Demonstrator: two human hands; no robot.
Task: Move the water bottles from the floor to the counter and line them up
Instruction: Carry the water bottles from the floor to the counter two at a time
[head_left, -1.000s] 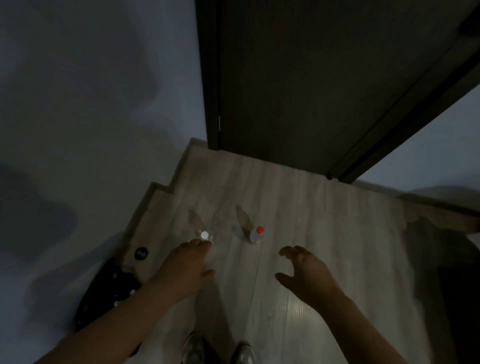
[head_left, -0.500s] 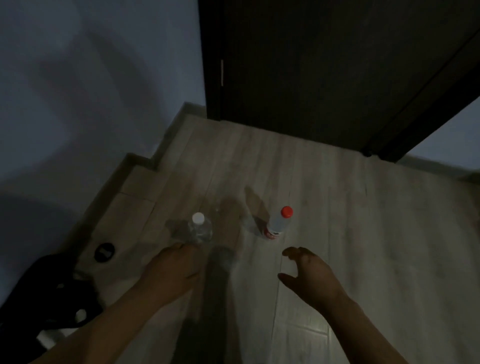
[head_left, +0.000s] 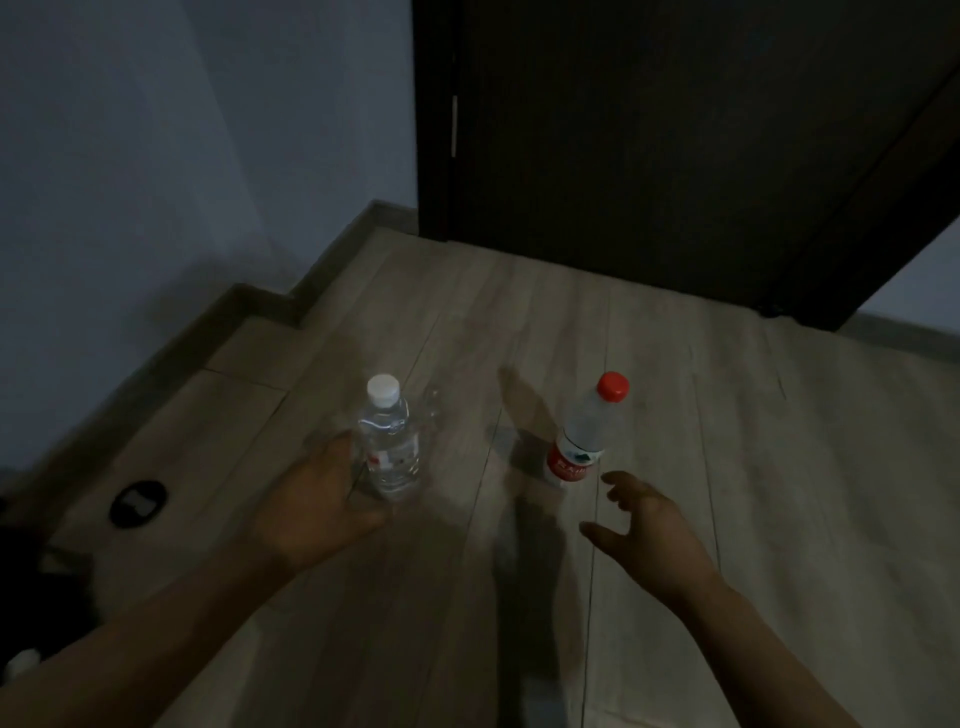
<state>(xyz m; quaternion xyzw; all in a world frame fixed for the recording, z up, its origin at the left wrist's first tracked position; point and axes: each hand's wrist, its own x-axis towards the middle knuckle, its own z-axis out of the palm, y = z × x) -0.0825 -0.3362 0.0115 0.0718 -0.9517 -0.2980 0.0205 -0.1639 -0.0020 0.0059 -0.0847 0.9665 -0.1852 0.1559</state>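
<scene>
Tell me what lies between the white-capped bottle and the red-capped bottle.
Head view: bare floor and a shadow lie between the white-capped bottle and red-capped bottle.

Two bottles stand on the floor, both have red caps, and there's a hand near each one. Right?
Almost. The head view shows only the right bottle has a red cap; the left bottle has a white one. Both stand on the floor, with the left hand by the left bottle and the right hand near the right bottle.
</scene>
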